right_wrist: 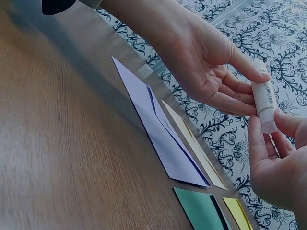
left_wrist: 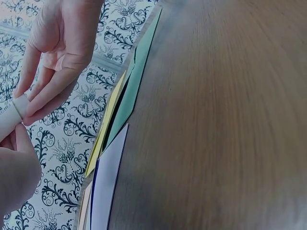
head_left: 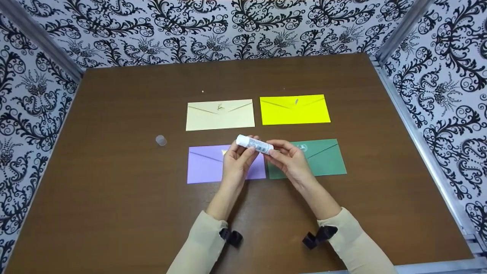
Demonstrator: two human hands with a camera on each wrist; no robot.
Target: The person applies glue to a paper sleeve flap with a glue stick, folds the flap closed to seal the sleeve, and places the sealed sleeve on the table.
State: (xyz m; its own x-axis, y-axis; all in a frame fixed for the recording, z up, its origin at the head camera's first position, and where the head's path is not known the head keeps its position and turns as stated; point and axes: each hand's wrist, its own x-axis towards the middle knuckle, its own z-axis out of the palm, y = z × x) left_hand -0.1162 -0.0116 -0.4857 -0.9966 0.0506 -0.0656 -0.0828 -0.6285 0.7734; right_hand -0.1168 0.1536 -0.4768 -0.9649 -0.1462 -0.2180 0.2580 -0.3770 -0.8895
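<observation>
A white glue stick (head_left: 254, 144) with a printed label is held between both hands, above the lilac and green envelopes in the head view. My left hand (head_left: 235, 163) grips its body between thumb and fingers. The right hand (head_left: 296, 166) pinches the other end, where the right wrist view shows a pale translucent end piece (right_wrist: 268, 123). Behind the left hand lies the lilac envelope (head_left: 205, 167), partly hidden; behind the right, the green envelope (head_left: 327, 161).
A cream envelope (head_left: 220, 120) and a yellow envelope (head_left: 295, 114) lie farther back on the brown table (head_left: 114, 213). Off to the left sits a small translucent cap (head_left: 161, 140). Patterned panels (head_left: 190, 30) stand along the back and sides.
</observation>
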